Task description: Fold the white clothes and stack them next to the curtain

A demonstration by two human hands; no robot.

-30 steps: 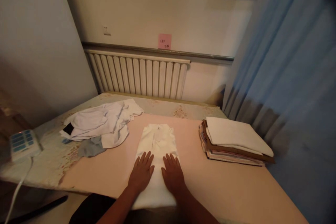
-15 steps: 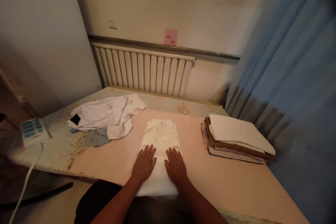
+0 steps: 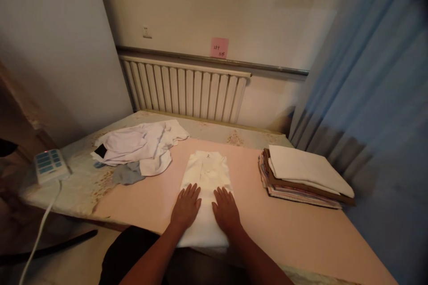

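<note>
A white collared shirt [image 3: 206, 173], folded into a narrow rectangle, lies on the pink table top [image 3: 284, 231] right in front of me. My left hand [image 3: 186, 207] rests flat on its lower left part, fingers stretched out. My right hand [image 3: 226, 210] lies flat on the lower right part, fingers also spread. Both palms press the fabric near the table's front edge. Neither hand holds anything.
A heap of loose white and grey clothes [image 3: 140, 147] lies at the left. A stack of folded fabrics [image 3: 304, 176] sits at the right. A white power strip [image 3: 49, 164] with cord lies at the far left edge. A radiator [image 3: 183, 89] and blue curtain [image 3: 368, 98] stand behind.
The hands have stayed flat on the shirt. The view has shifted slightly, so everything sits a little to the right in the frame.
</note>
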